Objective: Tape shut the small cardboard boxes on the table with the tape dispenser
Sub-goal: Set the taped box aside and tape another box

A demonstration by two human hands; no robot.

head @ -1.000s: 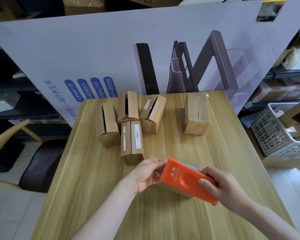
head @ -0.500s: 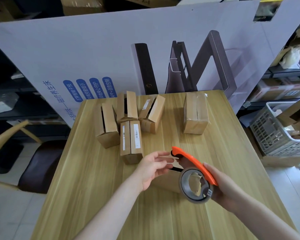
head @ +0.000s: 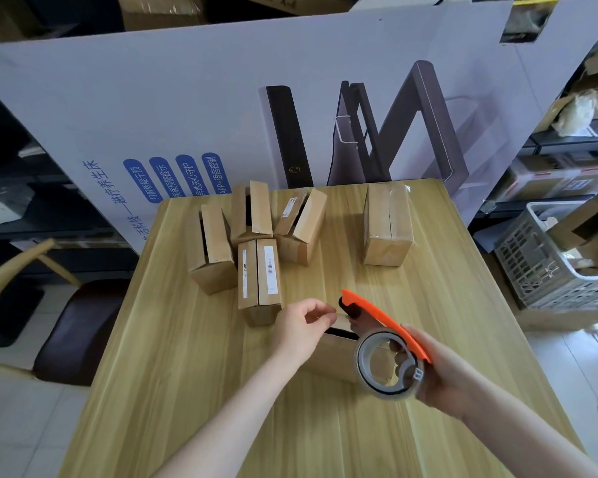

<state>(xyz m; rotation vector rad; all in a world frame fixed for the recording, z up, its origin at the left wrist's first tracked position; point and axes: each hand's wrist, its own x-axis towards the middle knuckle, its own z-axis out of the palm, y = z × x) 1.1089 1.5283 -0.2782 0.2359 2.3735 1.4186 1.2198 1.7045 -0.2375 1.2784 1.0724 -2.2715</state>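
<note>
My right hand (head: 442, 370) grips an orange tape dispenser (head: 384, 319) with its clear tape roll (head: 387, 365) turned on edge toward me. Its nose sits over the far end of a small cardboard box (head: 332, 357) lying in front of me. My left hand (head: 299, 327) pinches near the dispenser's nose, at the box's flap; what the fingertips hold is too small to tell. Several small unsealed boxes (head: 259, 277) cluster at the back left of the wooden table (head: 187, 374). A taped box (head: 387, 225) stands apart at the back right.
A large printed cardboard panel (head: 221, 108) stands upright behind the table's far edge. A grey plastic crate (head: 560, 270) with cartons sits on the floor to the right. A dark chair (head: 73, 326) stands at the left.
My right hand has tilted the dispenser from flat on the box up onto its edge, so the roll now faces me. My left hand stays at the dispenser's nose, fingers now pinched.
</note>
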